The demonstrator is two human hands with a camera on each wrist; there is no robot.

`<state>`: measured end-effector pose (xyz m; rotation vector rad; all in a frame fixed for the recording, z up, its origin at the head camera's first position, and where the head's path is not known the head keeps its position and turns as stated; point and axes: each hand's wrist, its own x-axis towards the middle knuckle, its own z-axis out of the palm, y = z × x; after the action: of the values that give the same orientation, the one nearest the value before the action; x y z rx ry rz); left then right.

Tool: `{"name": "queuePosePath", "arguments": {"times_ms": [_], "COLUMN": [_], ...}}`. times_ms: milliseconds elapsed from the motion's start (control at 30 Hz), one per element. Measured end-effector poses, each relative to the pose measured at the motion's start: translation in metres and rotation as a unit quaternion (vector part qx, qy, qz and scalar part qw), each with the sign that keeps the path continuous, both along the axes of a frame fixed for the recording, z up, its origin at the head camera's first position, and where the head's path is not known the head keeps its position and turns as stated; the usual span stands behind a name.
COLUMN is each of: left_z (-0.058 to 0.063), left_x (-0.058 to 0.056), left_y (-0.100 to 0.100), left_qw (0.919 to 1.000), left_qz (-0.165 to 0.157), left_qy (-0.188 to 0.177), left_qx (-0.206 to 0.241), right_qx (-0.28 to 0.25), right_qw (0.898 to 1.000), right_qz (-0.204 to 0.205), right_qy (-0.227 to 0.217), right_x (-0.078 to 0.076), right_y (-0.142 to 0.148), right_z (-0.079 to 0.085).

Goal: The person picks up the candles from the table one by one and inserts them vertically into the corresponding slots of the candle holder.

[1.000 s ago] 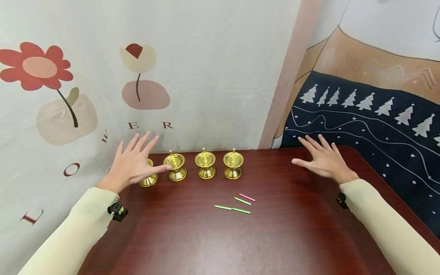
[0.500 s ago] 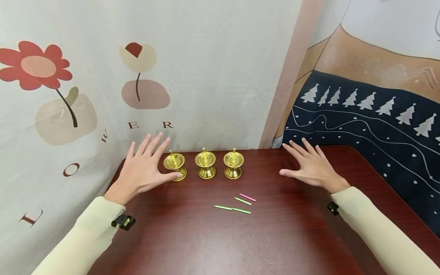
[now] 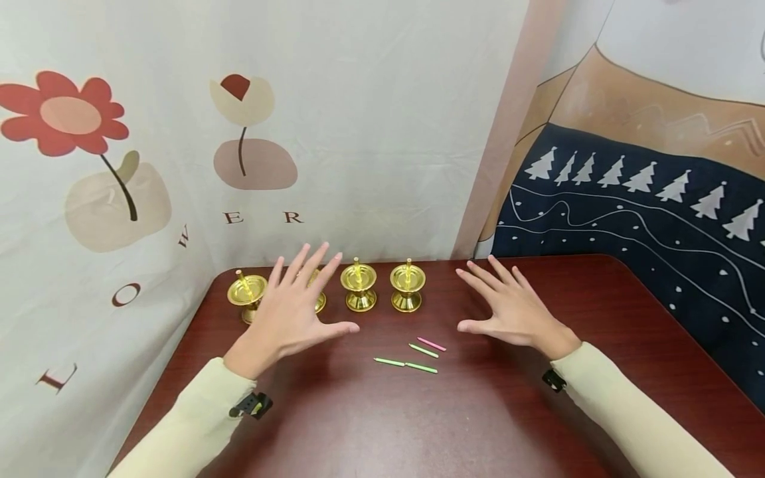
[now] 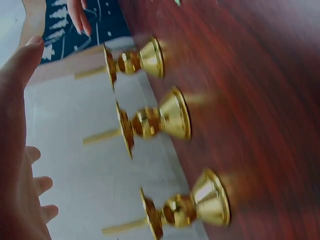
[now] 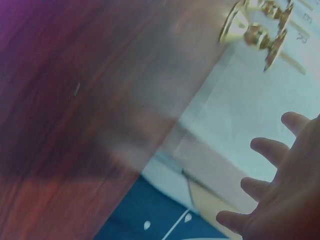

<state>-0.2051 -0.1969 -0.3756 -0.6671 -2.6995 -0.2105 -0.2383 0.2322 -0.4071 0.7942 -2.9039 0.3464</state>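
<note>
- I think the work is only just at its start, or in a pause: the left hand (image 3: 293,318) and the right hand (image 3: 510,312) are up over the brown table (image 3: 478,411), and no thing is in them.
- What looks done: the gold stands (image 3: 408,277) are all upright, in a row at the back of the table, near the white cloth (image 3: 388,133).
- What seems left: the green candles (image 3: 422,368) and the pink candle (image 3: 431,344) lie loose on the wood, in front of the row. No finger is on them, so I would guess that work with them is not yet begun.
- Both hands have their fingers spread wide and grip nothing. The left one is in front of part of the second stand from the left, but the left wrist view shows a gap between the hand and the stands. The right one is off to the right of the row.
- Gold stands: four. The ones I can see well have a thin post in the cup.
- Candles: four, three green and one pink. Two green ones lie nearly end to end; I cannot tell if they touch.
- Hands: two, with one small black camera (image 3: 251,405) at each wrist.
</note>
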Motion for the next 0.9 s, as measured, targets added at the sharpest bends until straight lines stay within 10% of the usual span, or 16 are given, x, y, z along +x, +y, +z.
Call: {"name": "queuePosePath", "arguments": {"times_ms": [400, 900], "left_z": [-0.018, -0.041], "left_x": [-0.003, -0.025], "left_y": [0.060, 0.107], "left_qw": [0.9920, 0.9505], "left_qz": [-0.075, -0.059], "left_qy": [0.013, -0.128], "left_qx": [0.100, 0.277], "right_qx": [-0.106, -0.241], "right_qw": [0.994, 0.959], "right_qz": [0.026, 0.047], "right_qy": [-0.012, -0.139], "right_x": [0.003, -0.007], "right_y": [-0.038, -0.049], "right_z": [-0.012, -0.030]}}
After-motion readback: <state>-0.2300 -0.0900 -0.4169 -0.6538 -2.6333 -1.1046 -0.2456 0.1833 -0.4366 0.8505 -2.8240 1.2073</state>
